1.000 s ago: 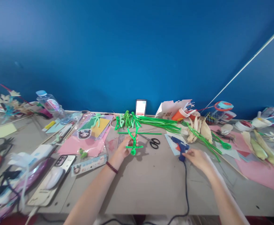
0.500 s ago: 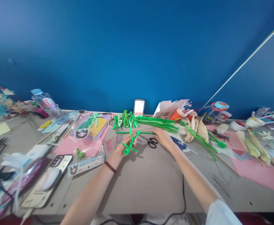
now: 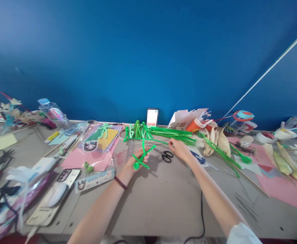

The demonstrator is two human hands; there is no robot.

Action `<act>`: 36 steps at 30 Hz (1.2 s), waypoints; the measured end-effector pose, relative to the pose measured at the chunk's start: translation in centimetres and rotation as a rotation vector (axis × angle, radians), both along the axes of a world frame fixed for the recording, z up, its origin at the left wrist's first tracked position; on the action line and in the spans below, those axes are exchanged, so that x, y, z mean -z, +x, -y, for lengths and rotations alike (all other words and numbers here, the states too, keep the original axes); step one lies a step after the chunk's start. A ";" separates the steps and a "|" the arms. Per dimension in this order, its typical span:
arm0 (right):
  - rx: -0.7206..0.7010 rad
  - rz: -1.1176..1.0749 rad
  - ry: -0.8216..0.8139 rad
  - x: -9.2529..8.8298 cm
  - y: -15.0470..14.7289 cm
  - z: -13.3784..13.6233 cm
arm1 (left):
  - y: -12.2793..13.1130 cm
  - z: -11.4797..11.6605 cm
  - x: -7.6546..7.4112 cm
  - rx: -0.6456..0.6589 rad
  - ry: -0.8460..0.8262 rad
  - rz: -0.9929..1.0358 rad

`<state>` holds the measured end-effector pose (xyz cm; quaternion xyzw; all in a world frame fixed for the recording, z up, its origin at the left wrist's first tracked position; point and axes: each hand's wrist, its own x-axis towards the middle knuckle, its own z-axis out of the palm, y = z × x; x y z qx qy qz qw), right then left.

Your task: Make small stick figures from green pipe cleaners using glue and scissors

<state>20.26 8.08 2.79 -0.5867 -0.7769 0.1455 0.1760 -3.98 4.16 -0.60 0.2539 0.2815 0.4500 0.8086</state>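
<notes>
A small green pipe-cleaner figure (image 3: 141, 162) with a round coiled end and several limbs is in my left hand (image 3: 135, 162), its fingers closed round it. My right hand (image 3: 176, 148) pinches one end of a single green pipe cleaner (image 3: 158, 141), which stretches leftward above the figure. Black-handled scissors (image 3: 167, 156) lie on the table between my hands, nearer the right one. Behind them is a bundle of green pipe cleaners (image 3: 176, 134), and to its left stand several finished-looking green figures (image 3: 137, 130). A clear ruler (image 3: 130, 149) lies just behind my left hand.
At left are a phone (image 3: 54, 198), a plastic bag over coloured paper (image 3: 87, 157) and a bottle (image 3: 54, 113). At right are orange cups (image 3: 195, 125), dried husks (image 3: 223, 140), more green stems (image 3: 221, 154) and pink paper (image 3: 285, 189). A black cable (image 3: 202, 213) crosses the front edge.
My right hand has lifted the single pipe cleaner, which now bows slightly, and moved a little to the right in view. My left hand has tilted the figure slightly. The whole view has shifted a little.
</notes>
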 end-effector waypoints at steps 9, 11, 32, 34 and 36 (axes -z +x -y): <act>-0.050 -0.900 -0.529 0.0 -1.8 0.5 | 0.4 -0.3 -0.8 -0.043 -0.066 -0.090; -0.059 -1.015 -0.594 -0.3 -2.6 1.0 | 0.4 -0.3 -1.0 -0.032 -0.082 -0.087; 0.014 -1.321 -0.543 -0.4 -5.0 2.5 | 1.4 -0.1 -1.2 -0.183 -0.005 0.036; 0.012 -1.330 -0.516 -0.1 -5.3 2.5 | 1.8 0.0 -1.4 -0.249 0.016 0.027; -0.002 -1.326 -0.493 0.2 -5.6 2.7 | 2.0 0.0 -1.4 -0.297 0.024 0.023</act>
